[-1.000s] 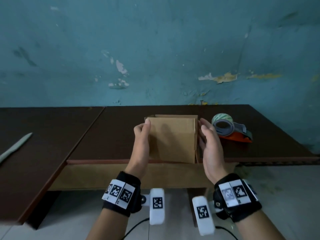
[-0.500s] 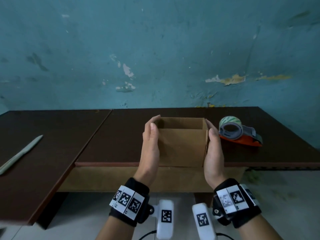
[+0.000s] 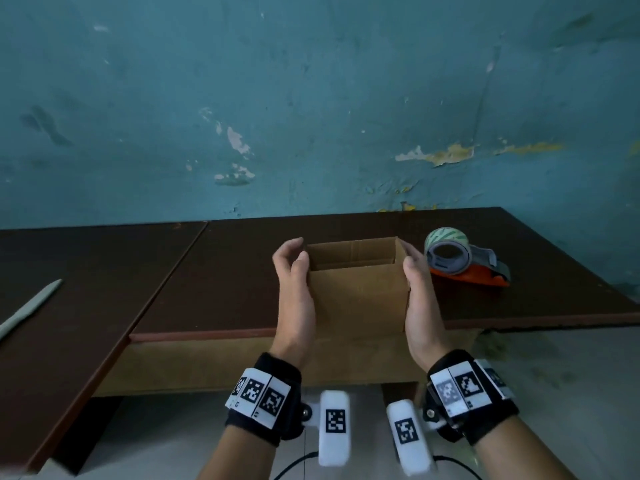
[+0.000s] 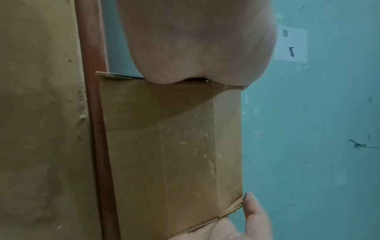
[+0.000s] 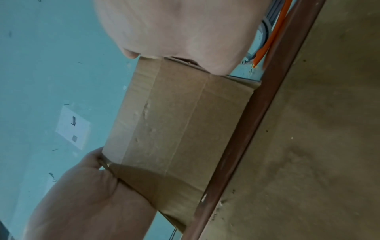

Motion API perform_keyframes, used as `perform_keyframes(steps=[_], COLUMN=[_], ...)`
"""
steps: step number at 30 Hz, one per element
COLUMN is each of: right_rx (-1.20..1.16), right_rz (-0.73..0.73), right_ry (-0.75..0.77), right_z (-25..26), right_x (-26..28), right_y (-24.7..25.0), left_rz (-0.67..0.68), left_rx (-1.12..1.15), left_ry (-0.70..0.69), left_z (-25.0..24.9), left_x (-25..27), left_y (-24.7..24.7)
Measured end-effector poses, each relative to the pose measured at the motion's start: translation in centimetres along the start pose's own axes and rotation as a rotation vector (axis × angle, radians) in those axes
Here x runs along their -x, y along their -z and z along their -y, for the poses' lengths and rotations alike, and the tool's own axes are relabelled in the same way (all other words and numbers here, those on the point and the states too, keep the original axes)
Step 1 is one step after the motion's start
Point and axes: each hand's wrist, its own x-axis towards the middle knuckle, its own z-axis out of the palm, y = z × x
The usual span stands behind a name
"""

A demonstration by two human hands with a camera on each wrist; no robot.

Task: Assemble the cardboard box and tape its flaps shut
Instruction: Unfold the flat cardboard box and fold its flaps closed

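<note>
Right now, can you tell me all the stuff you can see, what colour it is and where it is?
cardboard box: one, brown, open on top, at the near edge of the right table between both hands.
tape dispenser: one, grey and orange with a green-and-white roll, on the table just right of the box.
long flat tool: one, pale grey, on the left table; I cannot tell what it is.
tables: two, dark brown, side by side.
wall: teal, paint peeling, behind the tables.
wristbands: two, black with black-and-white markers.
left hand: against the box's left side, fingers curled loosely at its top corner.
right hand: flat against the box's right side.
</note>
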Motion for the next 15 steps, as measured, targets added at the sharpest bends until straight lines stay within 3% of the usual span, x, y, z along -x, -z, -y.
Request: perform_keyframes(steps=[4,15], right_rx=[0.015,0.025], right_rz=[-0.014,-0.034], right_ry=[-0.013,0.010], right_z=[0.2,0.1], right_x=[0.1,0.2], right_y=[0.1,-0.4], left_rz=[0.072,0.282], left_rx=[-0.119,-0.098], left_ry=[-0.082,0.126], left_z=[-0.6,-3.2], left_x=[-0.6,-1.0], left_y=[0.0,0.9])
